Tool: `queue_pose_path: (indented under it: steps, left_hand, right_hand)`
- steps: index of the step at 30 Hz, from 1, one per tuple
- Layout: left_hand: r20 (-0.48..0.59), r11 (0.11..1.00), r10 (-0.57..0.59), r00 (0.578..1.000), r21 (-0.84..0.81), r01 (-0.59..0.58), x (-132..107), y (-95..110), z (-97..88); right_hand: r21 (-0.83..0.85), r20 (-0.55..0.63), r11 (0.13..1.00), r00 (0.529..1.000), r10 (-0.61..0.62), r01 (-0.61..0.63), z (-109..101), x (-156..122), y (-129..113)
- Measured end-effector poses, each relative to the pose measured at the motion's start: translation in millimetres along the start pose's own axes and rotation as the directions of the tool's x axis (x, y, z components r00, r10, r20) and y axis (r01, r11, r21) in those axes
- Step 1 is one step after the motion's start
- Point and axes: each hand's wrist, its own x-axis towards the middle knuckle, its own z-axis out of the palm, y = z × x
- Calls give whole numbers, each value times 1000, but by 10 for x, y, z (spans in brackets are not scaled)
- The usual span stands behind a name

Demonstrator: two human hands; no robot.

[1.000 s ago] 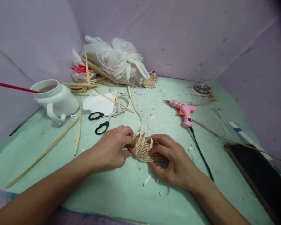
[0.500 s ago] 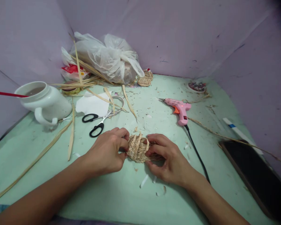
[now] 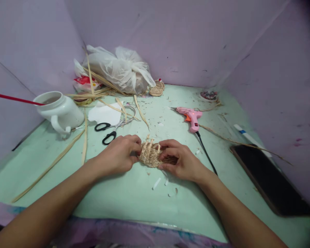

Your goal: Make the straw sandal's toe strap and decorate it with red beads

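Note:
A small woven straw slipper [image 3: 150, 154], tan and coiled from twisted cord, lies low over the table between my hands. My left hand [image 3: 124, 151] pinches its left end with the fingertips. Around its right end curl the fingers of my right hand [image 3: 179, 159], partly hiding the flat sole. A few stubs of cord stick up along the slipper's top. Black-handled scissors [image 3: 111, 131] lie just beyond my left hand. Past my right hand rests a pink glue gun [image 3: 190, 117], its small light glowing orange and its nozzle pointing left.
A white mug [image 3: 64, 112] holding a red stick stands at left near straw strips [image 3: 50, 165]. A knotted plastic bag [image 3: 121, 70], a tiny finished slipper [image 3: 157, 89] and a bead dish [image 3: 208, 95] sit at the back. At right lies a dark phone [image 3: 268, 179].
The camera view has shifted, showing more of the table's front edge. Both hands keep their hold on the slipper, with little visible change in their grip.

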Motion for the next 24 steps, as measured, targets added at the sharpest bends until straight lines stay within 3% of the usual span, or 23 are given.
queue_pose_path:
  steps: [3, 6, 9, 12, 19, 24]
  left_hand:
    - [34, 996, -46, 998, -78, 49, -11, -56, -90]
    - [-8, 981, -132, 991, -144, 130, -4, -98, -151]
    - [-86, 946, -269, 959, -210, 246, 15, -107, -161]
    - [-87, 905, -378, 922, -242, 349, 25, -89, -143]
    - [-48, 822, -420, 906, -444, 357, 86, -3, 23]
    - [-65, 636, -438, 896, -727, 258, 190, 44, 171]
  right_hand:
    - [20, 3, 1000, 1000, -8, 8, -101, 1, -35]
    - [10, -108, 1000, 994, -12, 13, -226, -12, -43]
    - [-131, -201, 985, 976, 81, -109, -289, -20, 6]
    - [-269, -170, 934, 966, 196, -237, -265, -9, 55]
    - [-342, -142, 879, 943, 301, -332, -226, 1, -88]
    - [-339, -141, 825, 891, 431, -453, -268, -25, -129]
